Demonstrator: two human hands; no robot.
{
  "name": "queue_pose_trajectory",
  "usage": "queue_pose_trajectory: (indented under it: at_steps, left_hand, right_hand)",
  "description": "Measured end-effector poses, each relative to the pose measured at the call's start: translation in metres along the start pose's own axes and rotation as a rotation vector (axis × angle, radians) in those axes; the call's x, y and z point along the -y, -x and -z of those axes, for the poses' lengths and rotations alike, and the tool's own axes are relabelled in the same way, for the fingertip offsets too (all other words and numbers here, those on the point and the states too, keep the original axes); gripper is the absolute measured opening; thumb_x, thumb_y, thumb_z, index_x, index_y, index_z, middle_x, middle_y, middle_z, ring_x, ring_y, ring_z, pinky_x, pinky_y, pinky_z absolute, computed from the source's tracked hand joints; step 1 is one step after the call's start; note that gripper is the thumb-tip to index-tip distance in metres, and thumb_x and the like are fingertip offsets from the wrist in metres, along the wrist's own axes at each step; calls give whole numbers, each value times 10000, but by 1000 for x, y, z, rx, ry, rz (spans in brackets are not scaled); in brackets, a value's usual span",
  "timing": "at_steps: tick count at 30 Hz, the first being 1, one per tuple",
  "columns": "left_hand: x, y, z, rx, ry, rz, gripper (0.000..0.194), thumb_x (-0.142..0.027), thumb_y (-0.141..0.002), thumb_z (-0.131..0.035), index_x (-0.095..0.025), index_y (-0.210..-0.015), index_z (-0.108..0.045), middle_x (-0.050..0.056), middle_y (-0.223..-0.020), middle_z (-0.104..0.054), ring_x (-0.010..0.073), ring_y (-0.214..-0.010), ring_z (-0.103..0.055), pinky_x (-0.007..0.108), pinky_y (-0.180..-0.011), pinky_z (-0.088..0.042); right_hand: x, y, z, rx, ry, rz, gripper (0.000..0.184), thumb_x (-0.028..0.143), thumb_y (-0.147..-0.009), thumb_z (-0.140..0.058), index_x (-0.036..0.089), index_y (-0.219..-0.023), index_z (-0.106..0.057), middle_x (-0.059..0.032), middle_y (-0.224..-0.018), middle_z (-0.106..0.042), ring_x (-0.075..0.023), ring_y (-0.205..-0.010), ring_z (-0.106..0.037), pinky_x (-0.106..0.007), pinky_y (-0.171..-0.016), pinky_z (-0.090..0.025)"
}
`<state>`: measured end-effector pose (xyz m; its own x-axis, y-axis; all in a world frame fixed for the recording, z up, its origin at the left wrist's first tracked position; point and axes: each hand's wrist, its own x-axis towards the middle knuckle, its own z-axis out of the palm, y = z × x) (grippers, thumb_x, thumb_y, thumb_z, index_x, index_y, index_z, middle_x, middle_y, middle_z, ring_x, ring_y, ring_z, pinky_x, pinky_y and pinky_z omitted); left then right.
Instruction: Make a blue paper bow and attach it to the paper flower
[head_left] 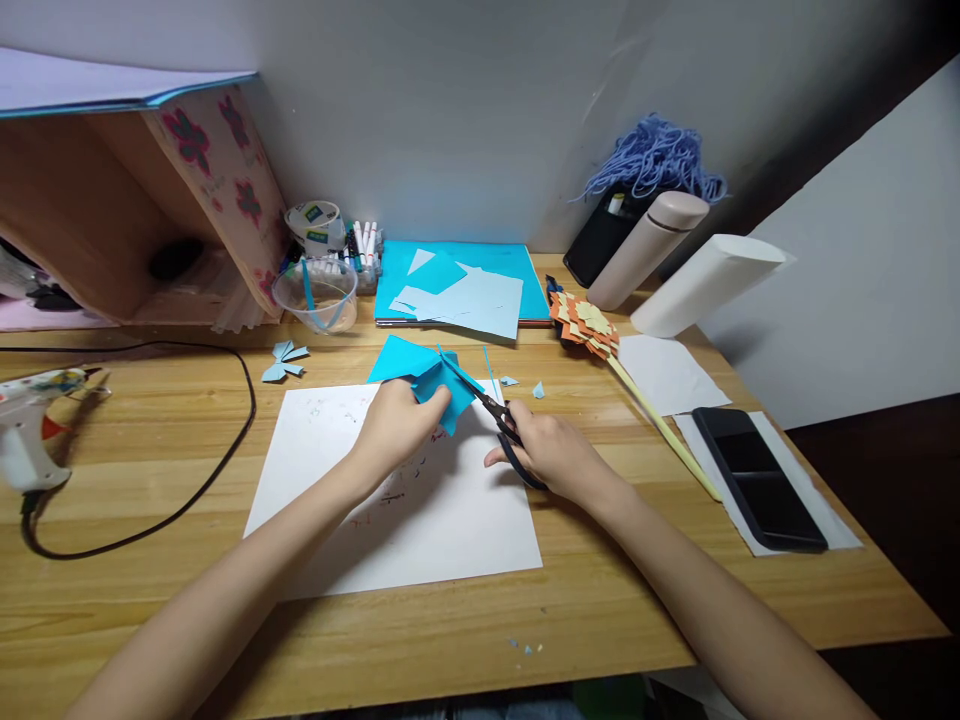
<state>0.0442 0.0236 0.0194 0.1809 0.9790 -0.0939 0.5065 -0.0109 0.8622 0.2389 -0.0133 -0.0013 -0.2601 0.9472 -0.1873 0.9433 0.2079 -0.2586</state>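
Table carries a white sheet. Over it, your left hand pinches blue paper; your right hand grips black scissors, blades against that paper. A small blue scrap lies beside the sheet.

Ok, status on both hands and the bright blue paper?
Left hand gripping bright blue paper. Right hand holding black-handled scissors against it. Pale-blue paper scraps nearby, seemingly not obstructing.

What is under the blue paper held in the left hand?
A white sheet with small coloured marks and, past its far edge, the wooden table. Whatever the blue paper and left hand cover there cannot be seen.
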Motion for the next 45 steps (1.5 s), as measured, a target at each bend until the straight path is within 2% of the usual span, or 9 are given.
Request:
queue_pose_trajectory:
  at_steps: [2,4,9,14,21,45]
  left_hand:
    - [-3,1,1,5,24,0,235,-280,-745,-456,-186,-532,-489,2,-505,-592,156,-505,-555,262,-545,-422]
    - [-8,2,4,21,58,25,226,-276,-734,-463,-186,-528,-490,2,-500,-588,155,-502,-555,259,-535,-427]
    - [-23,5,18,76,147,115,189,-264,-706,-497,-185,-535,-493,-10,-464,-552,143,-458,-538,246,-482,-427]
    - [-31,7,28,175,177,152,215,-265,-713,-499,-180,-517,-477,-19,-432,-525,126,-398,-514,238,-446,-397]
    - [-29,7,29,259,179,180,271,-276,-724,-490,-176,-472,-475,-6,-402,-519,110,-379,-481,229,-434,-370]
    - [-29,4,34,258,192,193,270,-284,-702,-510,-186,-452,-482,-1,-380,-497,120,-374,-454,241,-416,-354]
  right_hand:
    - [-1,2,3,11,-87,9,461,626,-803,-492,170,-863,-464,-78,-726,-652,-244,-654,-630,-258,-509,-295]
    - [-2,5,7,52,-282,50,464,647,-801,-471,184,-818,-451,-43,-708,-610,-194,-620,-588,-250,-511,-323]
    - [-5,17,9,368,-1034,192,574,761,-756,-358,193,-823,-410,69,-549,-417,-79,-416,-409,-209,-411,-361]
    - [-3,18,0,517,-1292,250,694,833,-678,-296,173,-847,-432,81,-526,-399,-68,-385,-430,-196,-384,-382]
    - [0,16,-7,560,-1342,212,712,858,-629,-318,178,-811,-426,93,-492,-395,-64,-348,-423,-188,-345,-375]
    - [0,16,-12,509,-1310,184,626,798,-693,-402,179,-791,-415,101,-460,-379,-50,-320,-401,-155,-306,-320]
